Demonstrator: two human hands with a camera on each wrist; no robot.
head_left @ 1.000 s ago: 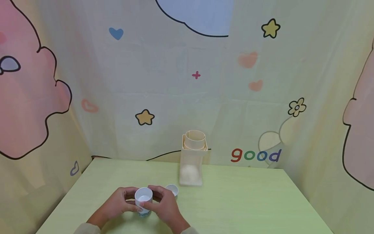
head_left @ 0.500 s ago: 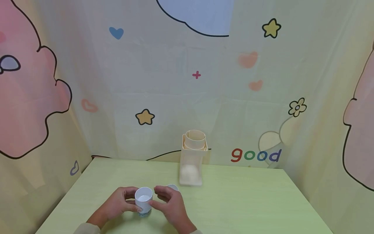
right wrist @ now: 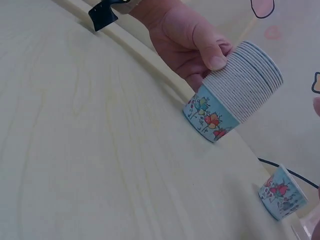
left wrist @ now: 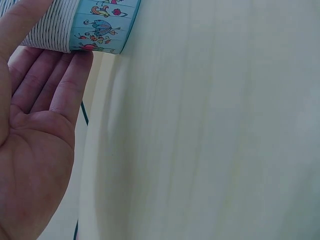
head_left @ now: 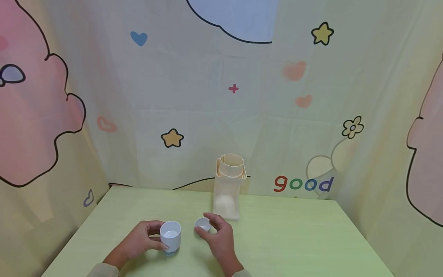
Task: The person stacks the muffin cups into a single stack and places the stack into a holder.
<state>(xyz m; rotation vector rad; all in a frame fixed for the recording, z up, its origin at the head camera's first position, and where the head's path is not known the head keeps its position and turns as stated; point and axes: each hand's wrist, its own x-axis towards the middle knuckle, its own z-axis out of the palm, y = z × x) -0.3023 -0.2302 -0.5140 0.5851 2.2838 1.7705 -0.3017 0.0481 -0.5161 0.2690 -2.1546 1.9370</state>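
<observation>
A stack of nested paper cups (head_left: pixel 170 238) stands upright, mouths upward, at the front left of the table. My left hand (head_left: pixel 142 240) grips it from the side, thumb in front and fingers behind. In the right wrist view the stack shows many ridged rims above a blue, flower-printed bottom cup (right wrist: pixel 210 115). A single paper cup (head_left: pixel 203 223) of the same print sits upright on the table to the right of the stack. Around it my right hand (head_left: pixel 219 234) spreads thumb and fingers, and a gap shows between them and the cup (right wrist: pixel 282 194) in the right wrist view.
Behind the single cup stands a beige plastic stand (head_left: pixel 226 188) with a round, open-topped tube (head_left: pixel 231 167). The pale green table (head_left: pixel 294 238) reaches back to a printed cloth backdrop (head_left: pixel 194 77).
My right hand has let go of the stack and moved right and away from me to the single cup. The left hand keeps its grip in the same place.
</observation>
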